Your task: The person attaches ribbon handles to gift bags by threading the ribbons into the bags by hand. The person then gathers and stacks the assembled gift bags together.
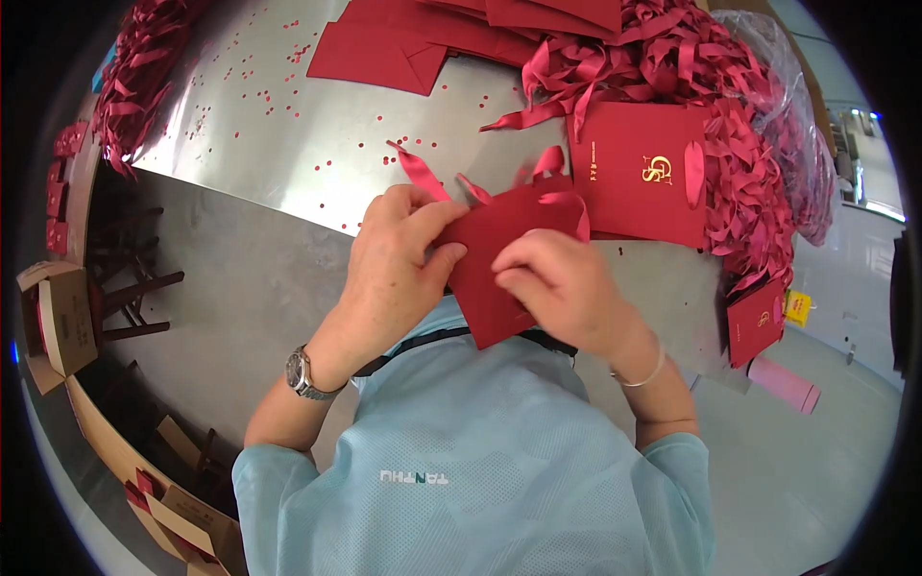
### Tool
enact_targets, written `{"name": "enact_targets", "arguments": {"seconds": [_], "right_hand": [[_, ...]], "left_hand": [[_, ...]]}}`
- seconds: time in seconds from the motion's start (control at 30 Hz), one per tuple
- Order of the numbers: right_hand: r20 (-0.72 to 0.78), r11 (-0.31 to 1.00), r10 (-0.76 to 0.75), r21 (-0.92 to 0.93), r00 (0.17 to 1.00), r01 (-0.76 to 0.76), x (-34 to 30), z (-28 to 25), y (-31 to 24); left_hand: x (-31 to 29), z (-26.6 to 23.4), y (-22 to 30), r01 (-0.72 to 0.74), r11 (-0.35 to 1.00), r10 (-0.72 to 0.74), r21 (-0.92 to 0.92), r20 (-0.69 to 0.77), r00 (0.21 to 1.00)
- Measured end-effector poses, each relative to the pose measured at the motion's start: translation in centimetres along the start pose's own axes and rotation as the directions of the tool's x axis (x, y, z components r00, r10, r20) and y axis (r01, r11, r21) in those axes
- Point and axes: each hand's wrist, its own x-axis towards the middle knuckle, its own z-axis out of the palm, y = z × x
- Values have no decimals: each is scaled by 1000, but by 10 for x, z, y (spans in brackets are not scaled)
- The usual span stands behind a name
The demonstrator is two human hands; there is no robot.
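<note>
Both hands grip a flat red paper bag [499, 259] above the person's chest: left hand [399, 259] pinching its left edge, right hand [562, 283] clamped on its right. Its long axis tilts upward-right toward a finished red bag [639, 173] and ribbon pile [691, 58] on the metal table [259, 115].

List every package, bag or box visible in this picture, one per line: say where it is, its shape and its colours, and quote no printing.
Red paper bag: flat, held in both hands, ribbon handles on top.
Finished red bag: flat rectangle on the metal table, gold emblem, beside the ribbon pile.
Small red bag: right table edge, gold print.
Flat red bags: stacked at the far side.
Brown cardboard box: open, on the floor, left.
</note>
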Motion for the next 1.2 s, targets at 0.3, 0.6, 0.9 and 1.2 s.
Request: {"name": "enact_targets", "arguments": {"seconds": [0.3, 0.6, 0.9, 1.2], "right_hand": [[-271, 956, -287, -149, 919, 255, -18, 5, 8], [470, 728, -115, -560, 875, 396, 58, -46, -20], [574, 779, -97, -464, 813, 421, 76, -17, 3], [479, 720, -57, -588, 876, 368, 70, -30, -1]], "left_hand": [[-1, -10, 18, -299, 951, 301, 83, -16, 953], [-22, 3, 35, -477, 836, 514, 273, -84, 854], [-21, 0, 42, -699, 715, 690, -35, 202, 695], [1, -7, 29, -377, 922, 384, -85, 322, 865]]}}
